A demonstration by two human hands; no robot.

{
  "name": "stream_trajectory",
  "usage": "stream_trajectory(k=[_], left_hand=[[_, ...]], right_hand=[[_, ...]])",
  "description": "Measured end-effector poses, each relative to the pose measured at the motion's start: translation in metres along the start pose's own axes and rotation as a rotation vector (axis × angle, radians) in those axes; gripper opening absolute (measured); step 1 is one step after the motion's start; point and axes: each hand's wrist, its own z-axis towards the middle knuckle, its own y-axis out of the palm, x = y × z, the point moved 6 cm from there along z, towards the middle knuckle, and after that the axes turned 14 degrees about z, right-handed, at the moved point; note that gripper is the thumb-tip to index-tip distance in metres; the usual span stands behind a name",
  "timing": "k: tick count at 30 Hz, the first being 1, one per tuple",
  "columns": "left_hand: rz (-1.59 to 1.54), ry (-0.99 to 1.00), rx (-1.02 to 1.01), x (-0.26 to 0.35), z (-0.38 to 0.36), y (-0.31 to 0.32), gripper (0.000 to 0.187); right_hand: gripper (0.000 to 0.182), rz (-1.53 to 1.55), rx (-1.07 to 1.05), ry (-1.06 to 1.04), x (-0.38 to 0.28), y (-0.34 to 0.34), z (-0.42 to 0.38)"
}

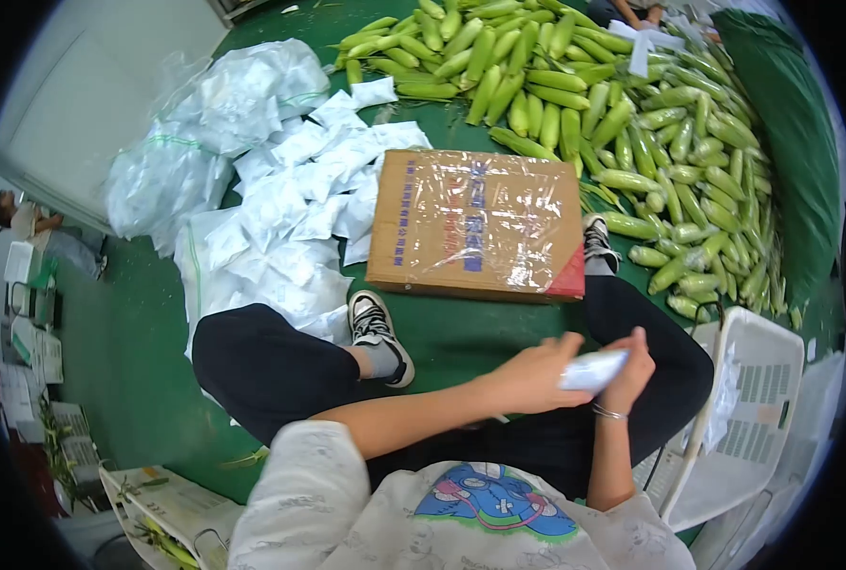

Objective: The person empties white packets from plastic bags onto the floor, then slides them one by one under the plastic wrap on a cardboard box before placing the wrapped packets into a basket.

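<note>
A small white pillow-shaped packet (594,370) is between my two hands, above my right thigh. My left hand (529,372) grips its left side, slightly blurred. The fingers of my right hand (632,372) wrap round the other end, and a bracelet sits on that wrist. Just beyond, a taped cardboard box (475,223) with printed lettering lies flat on the floor between my shoes. Many similar white packets (295,204) lie heaped left of the box, some spilling from a clear plastic bag (195,271).
Green corn in husks (670,161) is piled behind and right of the box. Full plastic bags (242,95) stand at the back left. A white crate (746,408) is at my right, another crate (171,508) at lower left. Other people (38,228) sit farther off.
</note>
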Motion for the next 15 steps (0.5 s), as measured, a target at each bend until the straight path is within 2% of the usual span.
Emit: stream_trajectory(k=[1,2,3,4,5,6,7,8,10,11,12,13,14,15], left_hand=[[0.042,0.051,-0.167,0.021,0.020,-0.017,0.063],[0.175,0.124,-0.154,0.044,0.037,-0.027,0.044],[0.188,0.236,-0.091,0.064,0.054,-0.021,0.031],[0.417,0.358,0.103,0.089,0.064,-0.020,0.024],[0.100,0.527,0.151,0.110,0.077,-0.027,0.021],[0.066,0.672,0.257,0.135,0.078,-0.041,0.018],[-0.093,0.826,0.197,0.152,0.081,-0.041,0.019],[-0.294,0.963,0.366,0.159,0.085,-0.047,0.017],[-0.366,0.837,0.372,0.124,0.102,-0.095,0.017],[-0.489,0.646,0.559,0.076,0.109,-0.125,0.026],[-0.295,0.431,0.861,0.014,0.109,-0.140,0.038],[0.169,0.008,0.529,-0.111,0.120,-0.097,0.040],[-0.303,-0.239,0.855,-0.138,0.079,-0.186,0.039],[-0.560,-0.541,0.926,-0.183,0.046,-0.203,0.041]], right_hand=[[0.042,0.244,0.160,0.187,0.017,-0.014,0.002],[0.041,0.483,0.321,0.375,0.034,-0.025,0.001],[0.038,0.603,0.364,0.445,0.044,-0.037,0.001],[0.036,0.639,0.363,0.440,0.049,-0.056,0.000],[0.034,0.648,0.368,0.411,0.050,-0.082,0.000],[0.033,0.628,0.365,0.370,0.048,-0.113,0.005],[0.033,0.610,0.376,0.323,0.043,-0.149,0.010],[0.034,0.594,0.393,0.261,0.033,-0.188,0.016],[0.038,0.535,0.430,0.160,0.005,-0.271,0.030],[0.040,0.505,0.425,0.117,-0.005,-0.309,0.038],[0.036,0.511,0.627,0.223,-0.021,-0.324,0.028],[0.034,0.519,0.826,0.324,-0.031,-0.329,0.019],[0.033,0.572,0.541,0.375,-0.005,-0.387,0.017],[0.032,0.600,0.249,0.413,0.020,-0.445,0.013]])
